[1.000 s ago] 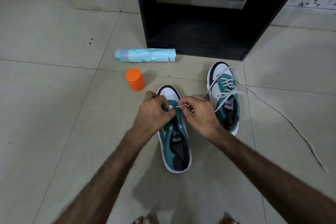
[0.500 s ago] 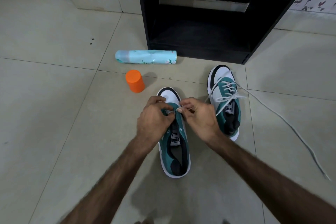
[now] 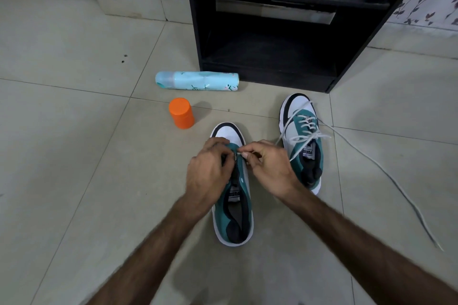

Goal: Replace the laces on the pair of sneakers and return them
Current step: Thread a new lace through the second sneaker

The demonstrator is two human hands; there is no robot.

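near sneaker (image 3: 233,205) lay on the floor under both hands, toe away, so its front holes faced the fingers | right hand (image 3: 269,171) pinched the lace tip (image 3: 240,153) to thread it | left hand (image 3: 209,173) was closed on the upper to steady it | laced sneaker (image 3: 303,141) stood just right of the right hand, its lace (image 3: 386,173) trailing further right

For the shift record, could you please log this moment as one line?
left hand: on near sneaker | right hand: pinching lace end | far sneaker: laced, untied
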